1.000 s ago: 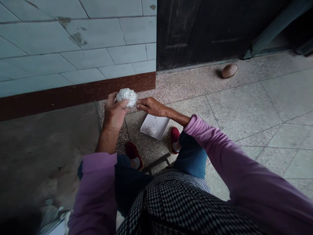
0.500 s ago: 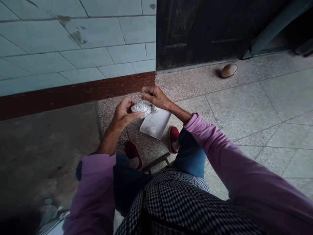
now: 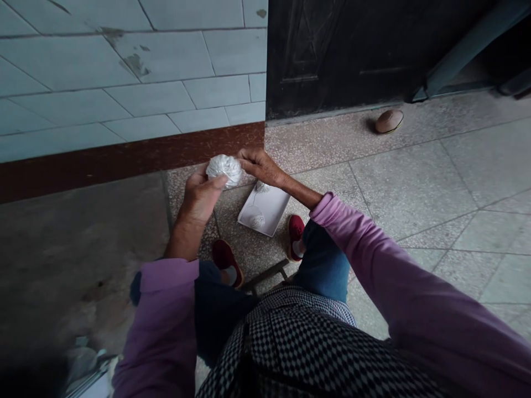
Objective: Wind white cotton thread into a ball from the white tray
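Note:
My left hand (image 3: 201, 194) grips a white ball of thread (image 3: 224, 168) from below and holds it up over the floor. Next to the ball on its right, my right hand (image 3: 260, 165) has its fingers pinched together, apparently on the thin thread, which is too fine to see clearly. Below both hands a white tray (image 3: 271, 205) lies on the floor, and a smaller clump of white thread (image 3: 257, 220) rests in it.
I sit on a low stool with red shoes (image 3: 226, 260) planted on the stone floor. A tiled wall (image 3: 124, 83) with a dark red skirting runs on the left, a dark door (image 3: 344, 50) stands ahead. A brown oval object (image 3: 389, 120) lies by the door.
The ball went down toward the tray half a second ago and is now raised again and turned. My right hand circled above it and came back to its right side.

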A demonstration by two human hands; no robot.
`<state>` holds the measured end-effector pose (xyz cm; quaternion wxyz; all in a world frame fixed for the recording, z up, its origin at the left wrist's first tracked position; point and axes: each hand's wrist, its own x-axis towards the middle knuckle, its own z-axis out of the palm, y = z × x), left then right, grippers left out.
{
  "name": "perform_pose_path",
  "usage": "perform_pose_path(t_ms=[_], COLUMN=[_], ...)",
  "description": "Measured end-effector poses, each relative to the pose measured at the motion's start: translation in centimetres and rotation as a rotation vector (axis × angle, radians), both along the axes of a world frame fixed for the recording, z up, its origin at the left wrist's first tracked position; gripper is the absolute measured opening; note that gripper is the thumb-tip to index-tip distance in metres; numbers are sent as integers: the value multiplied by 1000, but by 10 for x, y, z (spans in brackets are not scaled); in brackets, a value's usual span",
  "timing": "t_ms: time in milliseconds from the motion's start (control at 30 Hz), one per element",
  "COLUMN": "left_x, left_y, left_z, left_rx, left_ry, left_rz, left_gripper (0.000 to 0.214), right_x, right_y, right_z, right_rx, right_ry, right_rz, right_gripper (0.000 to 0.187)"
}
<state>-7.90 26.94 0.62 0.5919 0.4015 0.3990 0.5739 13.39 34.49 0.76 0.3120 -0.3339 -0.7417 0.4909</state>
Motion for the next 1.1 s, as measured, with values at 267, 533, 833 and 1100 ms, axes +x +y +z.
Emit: perform_pose_path(t_ms=[267,533,833,1100], left_x=[-19,-17,-5,-12], left_y=[11,7,-7,6], left_z=[-14,-16,1,-6], left_rx=[12,17,-47,0], left_ry=[115,435,161,-34], left_rz=[221,135,-159,43], left_gripper=[74,66,65,77], right_x=[1,9,20,1], right_y=[-21,-12,12,0], right_z=[11,10,16,-7], right_rx=[-21,-31,-63,24], right_ry=[-228,-10,-18,24], right_rz=[174,232,-13,106], right_gripper=[38,47,71,60])
